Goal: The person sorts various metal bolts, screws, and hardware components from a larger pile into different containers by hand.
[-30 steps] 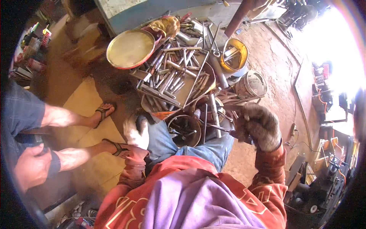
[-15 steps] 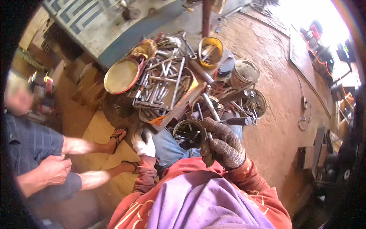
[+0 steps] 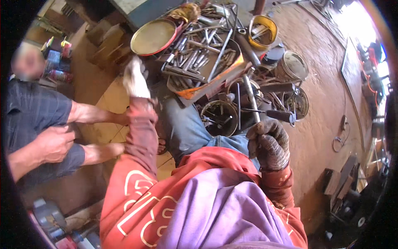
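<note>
My left hand (image 3: 136,79), in a white glove, reaches forward past my knee, just below a round red-rimmed pan (image 3: 153,36). Its fingers look stretched out, slightly blurred, and I see nothing in them. My right hand (image 3: 271,145), in a grey-brown knit glove, is closed in front of my right thigh; whatever its curled fingers hold is hidden. Just beyond it lies a dark-handled tool (image 3: 278,115) beside a long metal bar (image 3: 251,97). Ahead of my knees stands an orange-edged metal box (image 3: 224,81) heaped with metal rods and wrenches. A round tin (image 3: 219,117) with loose bolts sits nearer.
A yellow container (image 3: 264,31) holds metal pieces, with a grey bucket (image 3: 293,66) beside it. Another person (image 3: 41,112) sits close on my left, hands together. A cable (image 3: 342,135) lies on the brown floor (image 3: 317,99) at right, near dark metal blocks (image 3: 342,178).
My left hand has moved forward and left from beside my knee toward the pan. My right hand has shifted right, its fingers now more curled. The whole view has tilted.
</note>
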